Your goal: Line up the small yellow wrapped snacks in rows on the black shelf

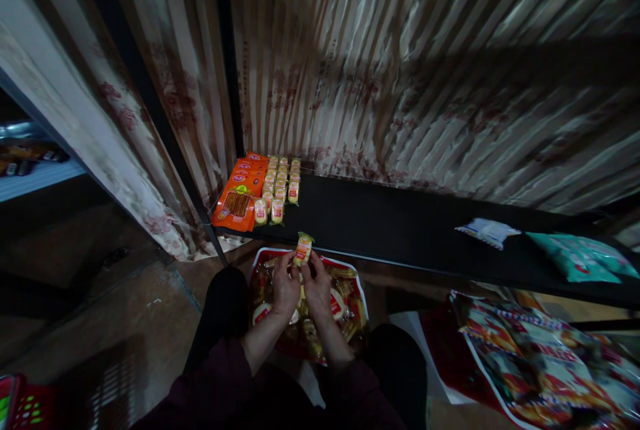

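Note:
A small wrapped snack cake [303, 249], yellowish with a red label, is held upright between both hands. On its left side my left hand [286, 289] closes its fingers on it, and my right hand [317, 285] grips the right side. Under my hands stands a basket [364, 297] with a white rim, filled with more wrapped snacks. Just ahead, on the black shelf [370, 217], several matching snack cakes [277, 211] stand in rows. Orange snack bags [238, 203] overlap in a line to their left.
Farther right on the shelf lie a white-and-blue packet [488, 231] and teal bags [583, 257]. A second basket of snack bags [545, 357] sits at lower right. A patterned curtain [320, 83] hangs behind the shelf; black posts [229, 50] rise at left. A red basket [33, 403] is at lower left.

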Tool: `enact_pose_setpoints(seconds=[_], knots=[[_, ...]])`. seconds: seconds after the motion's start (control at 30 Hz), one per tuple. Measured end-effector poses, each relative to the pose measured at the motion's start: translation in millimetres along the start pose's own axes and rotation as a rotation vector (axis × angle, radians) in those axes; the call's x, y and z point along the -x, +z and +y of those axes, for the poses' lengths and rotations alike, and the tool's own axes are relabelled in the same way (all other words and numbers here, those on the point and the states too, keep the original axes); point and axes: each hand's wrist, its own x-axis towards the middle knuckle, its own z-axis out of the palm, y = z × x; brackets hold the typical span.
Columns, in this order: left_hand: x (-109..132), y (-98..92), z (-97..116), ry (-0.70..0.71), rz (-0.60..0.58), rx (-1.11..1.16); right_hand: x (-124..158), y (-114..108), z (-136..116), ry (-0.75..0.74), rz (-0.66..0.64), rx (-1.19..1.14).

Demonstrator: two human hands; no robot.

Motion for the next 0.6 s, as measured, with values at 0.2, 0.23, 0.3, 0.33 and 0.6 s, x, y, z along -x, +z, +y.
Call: enact_pose_setpoints(seconds=[0.2, 0.23, 0.3, 0.33, 0.6], knots=[[-10.6, 1.7, 7.4, -0.001, 0.024, -0.048, -12.1, 4.7, 3.7, -0.010, 0.039, 0.072], [-12.8, 2.7, 9.5, -0.004, 0.024, -0.044, -15.6, 5.6, 5.2, -0.006, 0.043, 0.078], [-17.8, 5.2, 13.7, -0.005, 0.024, -0.031, -24.3, 7.7, 8.3, -0.004, 0.040, 0.077], [-20.7, 6.7, 15.7, -0.008, 0.029, -0.020, -29.2, 8.8, 9.9, -0.006, 0.041, 0.073], [-47.2, 18.6, 24.2, 0.001, 0.043, 0.041, -67.1, 20.9, 17.2, -0.085, 0.113, 0.104]])
